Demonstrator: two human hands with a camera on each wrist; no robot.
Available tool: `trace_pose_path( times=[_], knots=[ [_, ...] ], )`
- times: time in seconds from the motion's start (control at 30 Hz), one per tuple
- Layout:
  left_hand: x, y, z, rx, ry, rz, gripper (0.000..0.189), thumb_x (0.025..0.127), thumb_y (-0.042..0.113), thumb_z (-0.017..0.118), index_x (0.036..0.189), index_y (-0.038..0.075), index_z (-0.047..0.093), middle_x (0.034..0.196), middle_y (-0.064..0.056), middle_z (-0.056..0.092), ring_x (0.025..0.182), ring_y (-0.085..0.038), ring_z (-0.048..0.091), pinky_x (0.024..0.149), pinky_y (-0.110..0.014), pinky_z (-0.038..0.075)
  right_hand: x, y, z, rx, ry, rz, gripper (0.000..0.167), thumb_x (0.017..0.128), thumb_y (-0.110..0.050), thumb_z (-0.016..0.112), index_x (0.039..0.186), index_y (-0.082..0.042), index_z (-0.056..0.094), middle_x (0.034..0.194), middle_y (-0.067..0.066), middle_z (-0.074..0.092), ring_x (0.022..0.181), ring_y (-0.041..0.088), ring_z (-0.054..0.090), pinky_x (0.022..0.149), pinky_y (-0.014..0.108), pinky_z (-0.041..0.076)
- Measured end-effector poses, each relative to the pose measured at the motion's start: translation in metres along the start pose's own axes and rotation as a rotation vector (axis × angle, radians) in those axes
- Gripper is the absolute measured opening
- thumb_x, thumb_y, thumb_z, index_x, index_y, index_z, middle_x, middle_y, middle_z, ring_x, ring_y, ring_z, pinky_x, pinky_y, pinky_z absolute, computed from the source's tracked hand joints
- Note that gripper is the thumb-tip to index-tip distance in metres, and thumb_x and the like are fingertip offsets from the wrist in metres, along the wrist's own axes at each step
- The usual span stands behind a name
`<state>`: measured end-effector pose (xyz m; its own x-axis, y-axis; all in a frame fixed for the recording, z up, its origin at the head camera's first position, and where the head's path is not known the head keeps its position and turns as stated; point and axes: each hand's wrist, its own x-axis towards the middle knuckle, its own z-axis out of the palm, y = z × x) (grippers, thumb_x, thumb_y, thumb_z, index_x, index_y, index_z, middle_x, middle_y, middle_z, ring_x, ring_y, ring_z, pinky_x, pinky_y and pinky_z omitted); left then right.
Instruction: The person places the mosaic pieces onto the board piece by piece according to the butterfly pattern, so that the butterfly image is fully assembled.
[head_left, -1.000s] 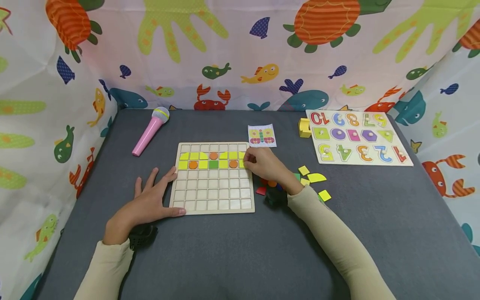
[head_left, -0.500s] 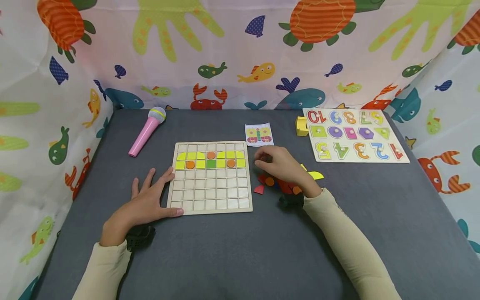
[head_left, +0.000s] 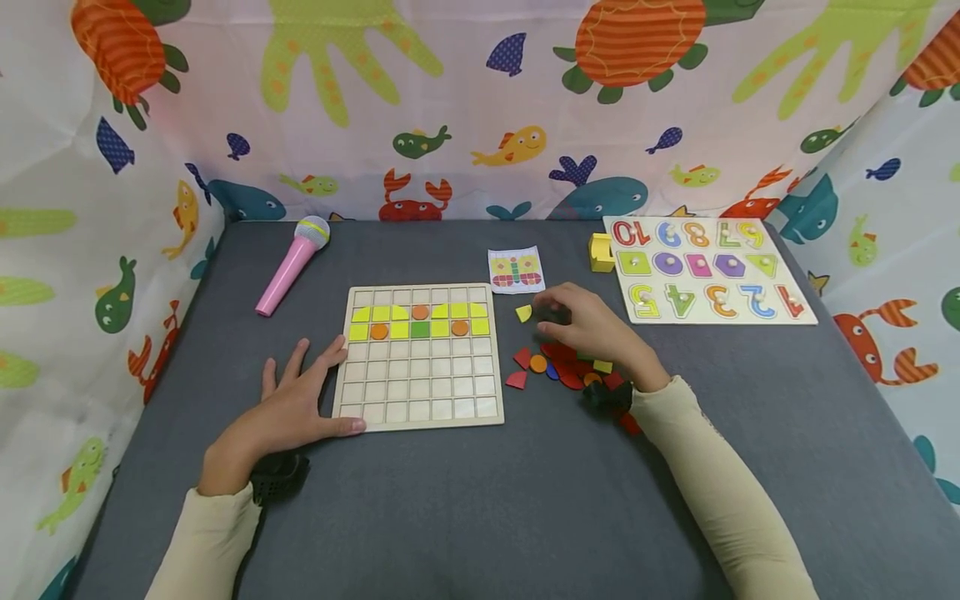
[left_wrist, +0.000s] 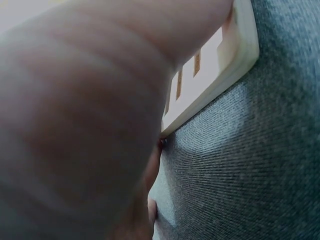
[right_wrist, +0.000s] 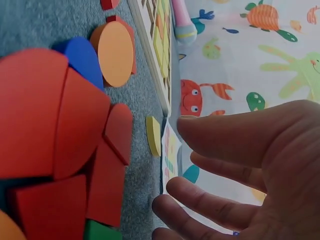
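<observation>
A wooden grid board lies flat, its top two rows of tiles mostly yellow, with orange circles and a green square. My left hand spreads along its left side, fingertips at the edge and thumb on the lower left corner. To the right of the board, my right hand hovers with fingers apart and holds nothing. Just left of its fingertips is a yellow tile with a curved side, also seen as a yellow tile in the right wrist view. Loose red pieces lie below the hand, partly hidden by the wrist.
A small butterfly pattern card lies above the board's right corner. A pink toy microphone is at the back left. A number puzzle board and a yellow block sit at the back right. Printed curtains border the table.
My right hand has left the board's upper right edge and moved right, its fingers opening. The curved yellow tile now shows beside it. The left hand stays at the board.
</observation>
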<state>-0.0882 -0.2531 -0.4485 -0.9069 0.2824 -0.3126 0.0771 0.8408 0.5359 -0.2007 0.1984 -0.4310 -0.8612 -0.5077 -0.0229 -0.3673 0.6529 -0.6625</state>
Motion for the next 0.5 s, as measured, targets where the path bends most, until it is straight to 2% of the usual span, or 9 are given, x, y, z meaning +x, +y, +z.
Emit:
trace_pose_path(
  times=[0.23,0.5],
  knots=[
    [0.000,-0.002,0.003,-0.001,0.007,0.000,0.124,0.080,0.069,0.085,0.170,0.010,0.024,0.177,-0.020,0.010,0.159,-0.053,-0.009,0.114,-0.079,-0.016,0.007,0.000,0.000,-0.041,-0.030,-0.028,0.046,0.100,-0.013,0.077,0.143,-0.001,0.064,0.135,0.019,0.061,0.118,0.034,0.058,0.104,0.053,0.049],
    [0.001,-0.003,0.001,-0.009,0.014,0.007,0.125,0.080,0.068,0.085,0.171,0.010,0.023,0.177,-0.021,0.010,0.159,-0.053,-0.009,0.113,-0.078,-0.017,0.022,-0.004,0.002,-0.084,-0.101,-0.044,0.036,0.104,-0.015,0.073,0.138,-0.004,0.070,0.134,0.017,0.064,0.119,0.035,0.058,0.105,0.055,0.047]
  ],
)
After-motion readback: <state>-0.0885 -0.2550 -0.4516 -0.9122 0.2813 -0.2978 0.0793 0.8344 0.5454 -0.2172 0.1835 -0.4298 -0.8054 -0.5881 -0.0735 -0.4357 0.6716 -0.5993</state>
